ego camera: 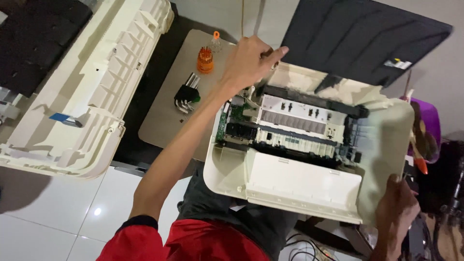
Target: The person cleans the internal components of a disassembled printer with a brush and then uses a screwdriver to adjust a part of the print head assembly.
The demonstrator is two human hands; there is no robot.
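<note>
**Tech:** Head view: your left hand [249,63] clamps the far-left corner of the printer [299,145]; your right hand [397,208] clasps its near-right edge. The printer rests over your lap, cover off.

**Lead:** Risks?

**Tech:** A slipping grip would likely tip the printer to the floor. The raised lid [362,34] behind the printer could drop on your fingers. Left of the printer, keep your forearm off the hex keys [186,94] and bit holder [205,59].

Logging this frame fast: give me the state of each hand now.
Left hand: closed on the far corner of the opened cream printer.
Right hand: gripping the printer's near right edge.
</note>
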